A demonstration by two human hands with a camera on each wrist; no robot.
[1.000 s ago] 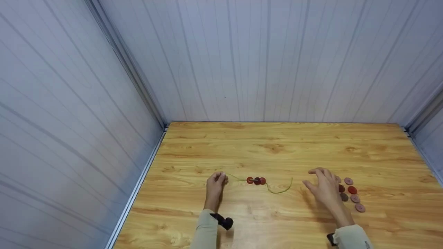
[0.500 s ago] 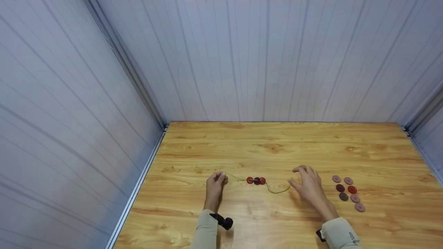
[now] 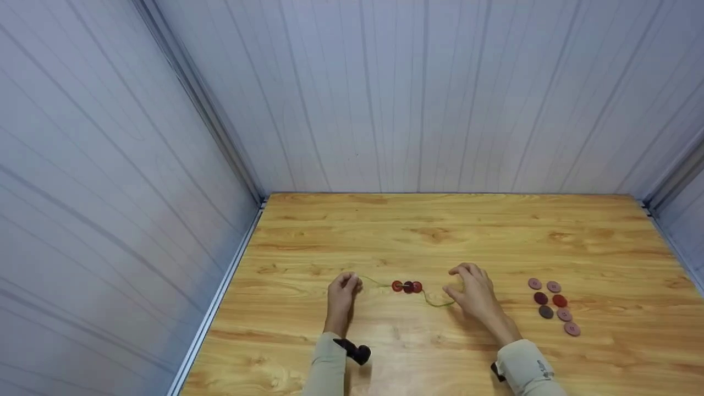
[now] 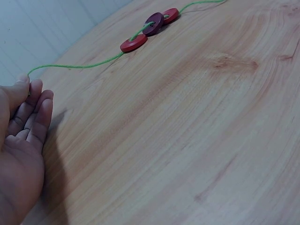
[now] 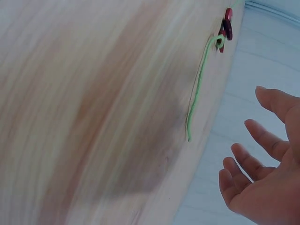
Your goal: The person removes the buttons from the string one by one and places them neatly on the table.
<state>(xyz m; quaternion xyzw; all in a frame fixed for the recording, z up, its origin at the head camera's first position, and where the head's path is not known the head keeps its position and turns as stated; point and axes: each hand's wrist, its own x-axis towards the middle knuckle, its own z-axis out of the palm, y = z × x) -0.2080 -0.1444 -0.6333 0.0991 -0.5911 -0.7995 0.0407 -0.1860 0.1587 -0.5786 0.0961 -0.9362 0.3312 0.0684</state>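
Note:
A green string (image 4: 84, 66) runs through three buttons on the table: a red button (image 4: 134, 43), a dark purple button (image 4: 153, 24) and another red button (image 4: 170, 15). My left hand (image 3: 341, 294) pinches one end of the string between thumb and fingertips, left of the buttons. To their right, the string's loose end (image 5: 190, 126) lies along the table. My right hand (image 3: 474, 292) hovers over that end with thumb and fingers spread apart, holding nothing; its thumb overlaps the string tip in the head view.
Several loose buttons lie in two columns right of my right hand, among them a pink button (image 3: 572, 329), a red button (image 3: 560, 301) and a dark button (image 3: 545, 312). Pale panel walls (image 3: 341, 110) rise behind and beside the wooden table (image 3: 440, 225).
My right hand has moved left from beside the loose buttons to over the string's free end, uncovering those buttons. The left hand and the threaded buttons have stayed in place.

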